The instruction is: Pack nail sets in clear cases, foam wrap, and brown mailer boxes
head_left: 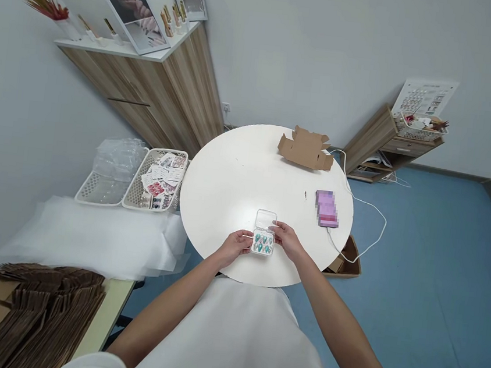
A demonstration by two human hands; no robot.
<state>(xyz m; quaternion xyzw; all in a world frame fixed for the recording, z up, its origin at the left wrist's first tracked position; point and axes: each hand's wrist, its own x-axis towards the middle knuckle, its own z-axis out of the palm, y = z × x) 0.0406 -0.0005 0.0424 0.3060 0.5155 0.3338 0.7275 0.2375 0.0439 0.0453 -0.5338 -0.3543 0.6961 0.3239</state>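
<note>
A small clear plastic case (263, 241) with several teal press-on nails inside lies on the near part of the round white table (228, 182), its lid hinged open away from me. My left hand (236, 246) grips the case's left side with curled fingers. My right hand (287, 240) pinches its right side.
A folded brown cardboard box (305, 148) sits at the table's far side. A pink phone (326, 208) on a white cable lies at the right. White baskets (154, 181) with cards and plastic stand at the left, flat cartons (34, 314) at lower left, a wooden cabinet (167, 94) behind.
</note>
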